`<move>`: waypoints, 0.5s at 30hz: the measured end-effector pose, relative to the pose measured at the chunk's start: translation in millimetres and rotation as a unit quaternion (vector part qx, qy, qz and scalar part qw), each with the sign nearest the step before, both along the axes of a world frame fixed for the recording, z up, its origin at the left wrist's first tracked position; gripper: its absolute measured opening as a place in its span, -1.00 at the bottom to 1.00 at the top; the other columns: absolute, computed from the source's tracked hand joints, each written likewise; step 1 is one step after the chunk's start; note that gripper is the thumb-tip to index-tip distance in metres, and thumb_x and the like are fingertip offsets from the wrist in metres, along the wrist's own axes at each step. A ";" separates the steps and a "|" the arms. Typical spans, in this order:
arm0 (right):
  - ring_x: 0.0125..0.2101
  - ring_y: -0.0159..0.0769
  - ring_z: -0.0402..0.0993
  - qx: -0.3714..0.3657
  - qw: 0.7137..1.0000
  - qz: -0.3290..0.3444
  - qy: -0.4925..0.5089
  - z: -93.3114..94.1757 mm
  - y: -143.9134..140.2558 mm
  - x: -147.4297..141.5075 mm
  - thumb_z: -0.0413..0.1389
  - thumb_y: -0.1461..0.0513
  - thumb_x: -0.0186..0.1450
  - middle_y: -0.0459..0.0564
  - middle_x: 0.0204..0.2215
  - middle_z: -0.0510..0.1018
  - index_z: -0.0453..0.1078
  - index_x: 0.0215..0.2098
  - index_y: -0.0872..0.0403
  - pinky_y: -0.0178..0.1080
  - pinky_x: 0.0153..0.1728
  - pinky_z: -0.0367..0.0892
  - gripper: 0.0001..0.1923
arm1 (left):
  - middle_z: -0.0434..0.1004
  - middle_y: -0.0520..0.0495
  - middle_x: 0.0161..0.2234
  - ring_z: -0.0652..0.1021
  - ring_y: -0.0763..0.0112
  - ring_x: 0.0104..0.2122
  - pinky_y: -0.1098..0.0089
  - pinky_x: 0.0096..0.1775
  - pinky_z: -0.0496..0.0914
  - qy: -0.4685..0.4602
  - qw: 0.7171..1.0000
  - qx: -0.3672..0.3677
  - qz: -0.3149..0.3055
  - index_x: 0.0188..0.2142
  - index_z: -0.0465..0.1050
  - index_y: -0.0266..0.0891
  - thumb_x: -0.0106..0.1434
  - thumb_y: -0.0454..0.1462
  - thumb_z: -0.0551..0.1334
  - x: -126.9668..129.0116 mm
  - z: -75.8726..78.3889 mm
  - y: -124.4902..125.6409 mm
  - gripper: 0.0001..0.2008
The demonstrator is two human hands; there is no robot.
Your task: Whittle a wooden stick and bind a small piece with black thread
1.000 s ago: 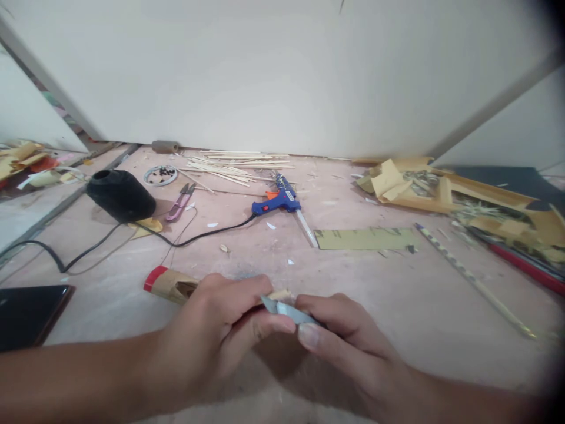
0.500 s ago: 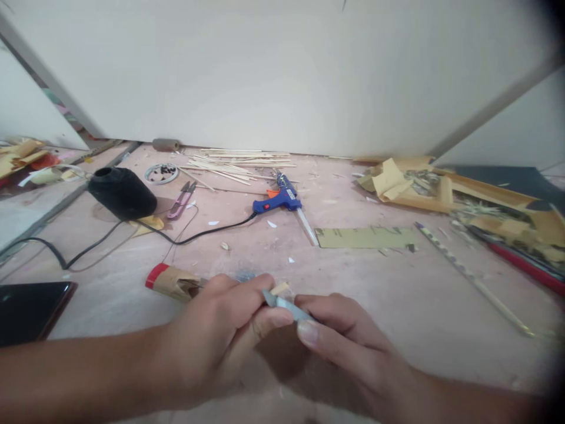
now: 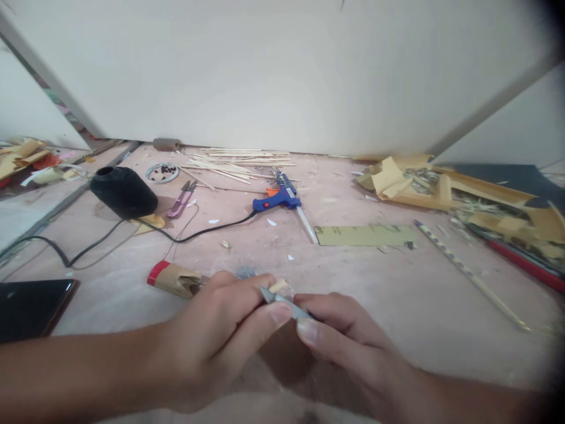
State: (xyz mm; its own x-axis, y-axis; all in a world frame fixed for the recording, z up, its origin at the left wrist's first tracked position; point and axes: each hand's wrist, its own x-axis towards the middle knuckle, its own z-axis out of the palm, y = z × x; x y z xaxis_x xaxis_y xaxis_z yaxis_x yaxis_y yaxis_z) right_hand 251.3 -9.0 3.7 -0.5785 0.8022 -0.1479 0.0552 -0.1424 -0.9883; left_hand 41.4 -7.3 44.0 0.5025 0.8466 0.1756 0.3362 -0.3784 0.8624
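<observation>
A dark phone (image 3: 33, 306) lies at the left edge of the pink worktop (image 3: 397, 294). Beyond it sit a black thread spool (image 3: 123, 191) and pink snips (image 3: 182, 199). A red-capped paper-wrapped tube (image 3: 172, 278) lies just behind the left hand (image 3: 216, 341), which is clenched around a small wooden piece (image 3: 279, 287) whose pale tip shows above the fingers. The right hand (image 3: 348, 341) grasps a grey knife blade (image 3: 282, 300), its edge touching that tip. Farther back lie a blue glue gun (image 3: 278, 199) and bamboo sticks (image 3: 233, 165); to the right, a sandpaper strip (image 3: 366, 235) and cardboard scraps (image 3: 441, 188).
</observation>
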 end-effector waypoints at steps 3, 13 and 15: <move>-0.47 -0.33 0.25 0.054 0.998 0.017 -0.017 2.9 3.7 1.7 0.08 -0.09 0.41 -0.09 -0.51 0.32 0.42 -0.44 0.03 -0.31 -0.45 0.25 -0.56 | 0.33 0.07 -0.54 0.35 0.49 -0.54 0.43 -0.42 0.25 -0.050 0.996 -0.071 -0.037 -0.47 0.28 -0.20 0.46 -0.23 0.09 -1.0 -6.3 -3.9 -0.68; -0.53 -0.42 0.14 0.185 0.977 -0.064 -0.083 -0.8 28.0 11.2 0.04 0.03 0.47 -0.18 -0.57 0.18 0.20 -0.51 0.07 -0.31 -0.50 0.07 -0.56 | 0.16 0.10 -0.49 0.14 0.51 -0.51 0.54 -0.50 0.08 -0.303 0.888 -0.310 0.151 -0.32 0.30 -0.19 0.46 -0.17 0.14 2.0 -35.7 -9.6 -0.78; -0.51 -0.40 0.16 0.186 0.970 -0.141 -0.072 -1.5 37.5 13.7 0.07 0.06 0.46 -0.17 -0.55 0.21 0.25 -0.48 0.05 -0.31 -0.49 0.09 -0.61 | 0.14 0.11 -0.55 0.12 0.53 -0.55 0.53 -0.53 0.02 -0.304 0.887 -0.316 0.146 -0.40 0.29 -0.23 0.46 -0.17 0.13 5.7 -32.6 -7.7 -0.70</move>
